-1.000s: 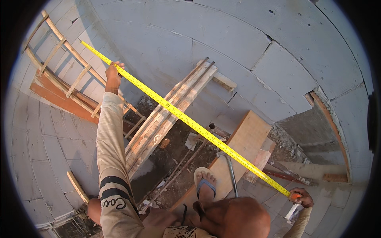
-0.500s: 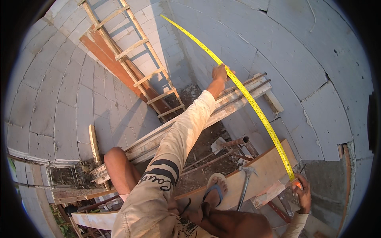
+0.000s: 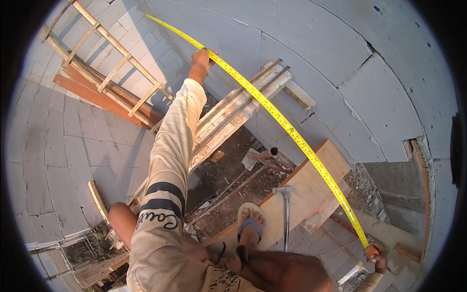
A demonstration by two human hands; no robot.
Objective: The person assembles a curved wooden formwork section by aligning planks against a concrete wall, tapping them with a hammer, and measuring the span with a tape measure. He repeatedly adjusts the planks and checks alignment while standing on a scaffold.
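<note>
"So, what is the right hand [image 3: 378,258] doing?"

"Its fingers are curled round an orange tape case [image 3: 372,251]. From there the yellow blade [image 3: 291,130] runs up and leftward to the left hand."

"And that left hand [image 3: 200,62]?"

"Arm stretched out, it's closed on the blade, with a length sticking out past it. I can't tell how each finger sits, or whether the tip touches anything."

"What's around them?"

"Left of the right hand, a claw hammer [image 3: 286,219] rests with its head on a light wooden board [image 3: 328,158]. Left of that, a foot in a flip-flop [image 3: 250,228] stands on the board."

"Farther off?"

"Some long timbers [image 3: 243,108] pass under the blade, between the hands. Left of the left hand, a wooden ladder [image 3: 116,44] slants by a reddish-brown panel [image 3: 80,86]. Beyond both hands rises a grey block wall [image 3: 379,97]."
</note>
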